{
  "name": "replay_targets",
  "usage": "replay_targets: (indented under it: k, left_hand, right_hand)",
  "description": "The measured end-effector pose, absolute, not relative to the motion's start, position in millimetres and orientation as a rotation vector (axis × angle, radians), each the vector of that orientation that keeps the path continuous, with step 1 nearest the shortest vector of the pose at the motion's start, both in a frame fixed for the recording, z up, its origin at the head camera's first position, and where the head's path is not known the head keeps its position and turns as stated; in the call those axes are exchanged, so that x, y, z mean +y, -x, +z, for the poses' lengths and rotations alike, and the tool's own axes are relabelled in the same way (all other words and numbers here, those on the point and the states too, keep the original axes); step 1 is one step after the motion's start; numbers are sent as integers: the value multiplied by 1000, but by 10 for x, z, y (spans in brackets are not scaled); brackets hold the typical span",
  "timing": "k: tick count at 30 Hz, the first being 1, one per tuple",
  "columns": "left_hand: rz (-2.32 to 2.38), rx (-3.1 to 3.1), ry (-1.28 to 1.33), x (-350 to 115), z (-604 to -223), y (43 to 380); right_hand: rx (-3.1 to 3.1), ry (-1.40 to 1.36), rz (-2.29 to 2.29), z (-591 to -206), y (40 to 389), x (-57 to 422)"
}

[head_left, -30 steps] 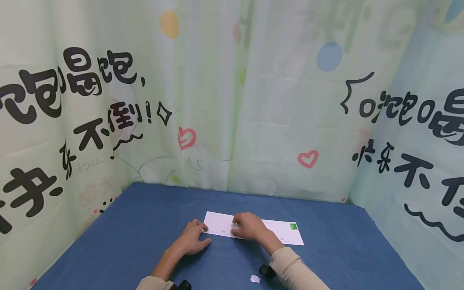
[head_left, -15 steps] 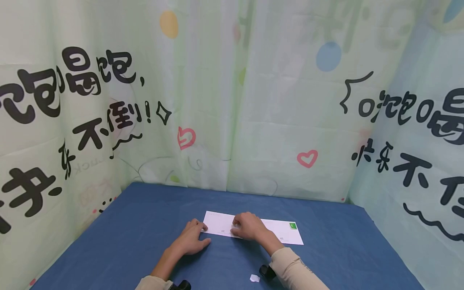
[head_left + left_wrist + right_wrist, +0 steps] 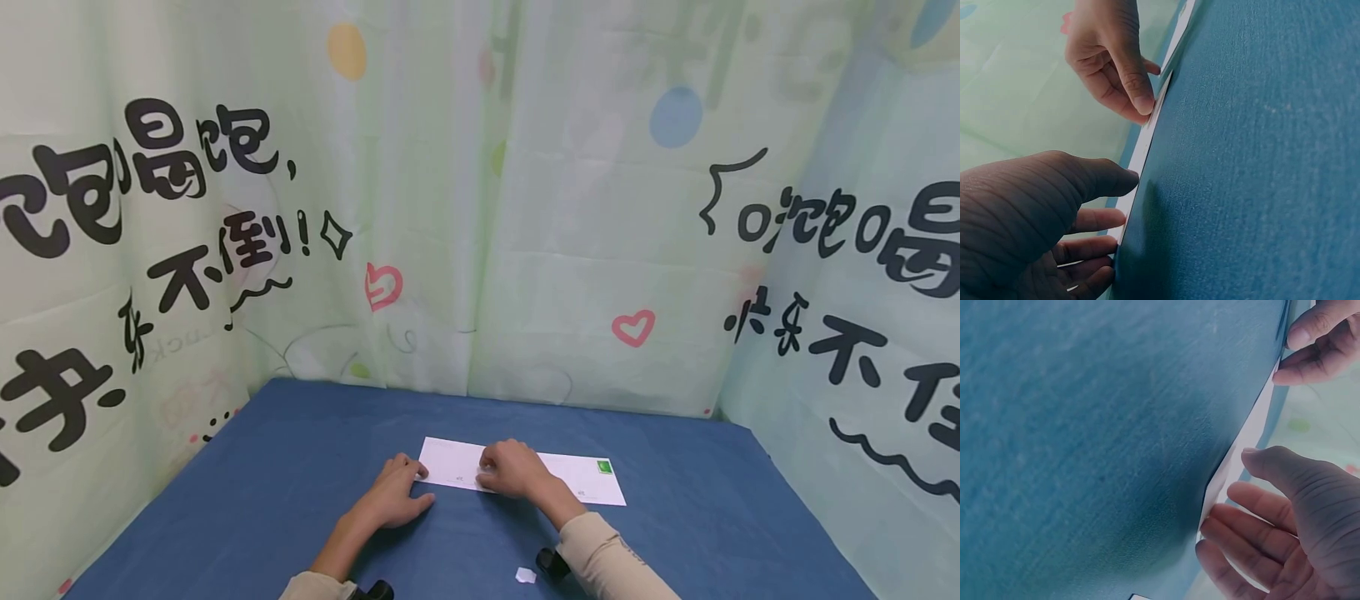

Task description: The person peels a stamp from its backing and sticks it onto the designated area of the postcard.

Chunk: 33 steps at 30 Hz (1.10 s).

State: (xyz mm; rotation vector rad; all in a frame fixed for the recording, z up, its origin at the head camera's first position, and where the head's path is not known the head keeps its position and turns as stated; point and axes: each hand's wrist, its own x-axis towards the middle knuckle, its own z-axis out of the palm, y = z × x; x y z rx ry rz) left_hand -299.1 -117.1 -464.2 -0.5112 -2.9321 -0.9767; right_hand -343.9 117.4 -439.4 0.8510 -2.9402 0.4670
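A long white envelope (image 3: 450, 463) with a green stamp (image 3: 604, 467) at its right end lies on the blue table. My left hand (image 3: 396, 493) touches the envelope's left end, its thumb spread away on the cloth side. Over the middle of the envelope, my right hand (image 3: 513, 468) rests with gently bent fingertips on the paper. In the right wrist view a gap shows between the thumb and fingers of the right hand (image 3: 1291, 519). The left wrist view has the envelope (image 3: 1142, 147) edge-on, fingers of both hands along it. My right hand covers part of the envelope.
A small white paper scrap (image 3: 526, 575) lies on the blue tabletop (image 3: 675, 533) near my right sleeve. Pale printed curtains (image 3: 570, 250) with black lettering stand behind the table and along both sides.
Both hands and the envelope keep their places. Only the head view has shifted very slightly.
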Motion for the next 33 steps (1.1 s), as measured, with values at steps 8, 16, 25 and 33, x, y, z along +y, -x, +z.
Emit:
replay_targets:
  k: [8, 16, 25, 33]
  left_hand:
    - [-982, -2926, 509, -1164, -4638, 2985]
    - [-973, -2931, 501, -1164, -4636, 2981]
    - [-966, -2932, 493, -1163, -4621, 2976]
    - [-979, -2925, 494, -1159, -4608, 2963]
  right_hand:
    - [-2931, -853, 516, -4376, 3405, 1180]
    - [-2850, -754, 730, -4372, 3379, 1238]
    - [-2680, -652, 964, -4338, 3312, 1283]
    - [-2626, -642, 1115, -4296, 3174, 1311]
